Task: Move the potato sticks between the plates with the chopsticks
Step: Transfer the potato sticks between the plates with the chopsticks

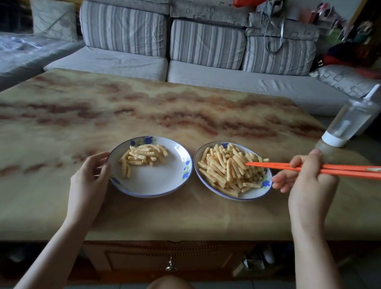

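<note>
Fingers [280,182] of the right hand [304,179] are curled round the orange chopsticks [272,165], whose tips lie nearly together on top of the heap of potato sticks [225,168] on the right plate [255,195]; whether a piece is caught between the tips I cannot tell. The left hand [91,172] holds the rim of the left plate [161,182] with curved fingers, a smaller heap lying toward that plate's far side.

The pieces look light, dry, stiff and brittle (a hard squeeze would likely snap one), and the ridges should give the tips some bite. Taking one across its middle seems best.

Both plates sit side by side on the marbled bench [143,102], nothing between them. A clear bottle [349,121] stands at the far right corner, near the raised chopstick ends.
</note>
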Demonstrator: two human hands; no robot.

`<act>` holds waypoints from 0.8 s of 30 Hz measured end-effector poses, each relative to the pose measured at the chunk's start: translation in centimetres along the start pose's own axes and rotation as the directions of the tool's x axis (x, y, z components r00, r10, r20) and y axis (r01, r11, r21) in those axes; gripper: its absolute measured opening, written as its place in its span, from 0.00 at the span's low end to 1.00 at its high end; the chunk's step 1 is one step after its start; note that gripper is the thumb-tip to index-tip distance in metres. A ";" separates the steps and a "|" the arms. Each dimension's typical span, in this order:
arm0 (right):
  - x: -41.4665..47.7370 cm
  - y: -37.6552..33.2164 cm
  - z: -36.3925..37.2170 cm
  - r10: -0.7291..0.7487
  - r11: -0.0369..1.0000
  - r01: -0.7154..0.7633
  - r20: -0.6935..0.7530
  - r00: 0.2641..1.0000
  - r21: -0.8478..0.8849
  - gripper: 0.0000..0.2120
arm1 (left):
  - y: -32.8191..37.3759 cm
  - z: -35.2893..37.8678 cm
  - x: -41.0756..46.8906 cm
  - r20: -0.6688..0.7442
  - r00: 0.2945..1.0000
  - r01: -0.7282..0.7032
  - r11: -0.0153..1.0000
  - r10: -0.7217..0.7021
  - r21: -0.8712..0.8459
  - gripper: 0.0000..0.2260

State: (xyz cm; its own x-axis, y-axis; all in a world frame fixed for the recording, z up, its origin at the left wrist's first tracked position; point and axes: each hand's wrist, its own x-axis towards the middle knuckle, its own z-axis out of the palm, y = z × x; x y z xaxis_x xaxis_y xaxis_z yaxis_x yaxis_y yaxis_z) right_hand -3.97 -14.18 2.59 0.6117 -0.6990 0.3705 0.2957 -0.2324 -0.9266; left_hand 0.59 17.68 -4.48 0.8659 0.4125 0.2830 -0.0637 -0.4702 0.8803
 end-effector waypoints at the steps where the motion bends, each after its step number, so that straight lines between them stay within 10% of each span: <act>1: 0.0 0.0 0.0 -0.002 1.000 0.002 0.001 1.000 -0.002 0.22 | 0.0 0.0 0.0 -0.001 1.000 -0.001 1.000 0.001 0.000 0.13; 11: -1.1 -1.9 1.0 -0.071 0.983 0.068 0.011 0.997 0.169 0.20 | -0.2 0.0 -0.1 0.005 1.000 -0.007 1.000 0.007 -0.016 0.13; 24: -7.8 1.0 9.3 -0.145 0.982 0.047 0.571 0.808 0.183 0.17 | -0.1 0.1 0.0 0.005 1.000 -0.002 1.000 0.002 -0.018 0.13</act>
State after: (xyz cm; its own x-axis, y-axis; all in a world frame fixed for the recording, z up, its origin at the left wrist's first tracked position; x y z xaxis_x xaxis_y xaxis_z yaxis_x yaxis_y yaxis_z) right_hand -1.64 -2.72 -0.66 0.8704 -0.1452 0.4705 0.4533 -0.1369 -0.8808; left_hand 0.68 17.71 -4.63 0.8680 0.4078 0.2832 -0.0743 -0.4573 0.8862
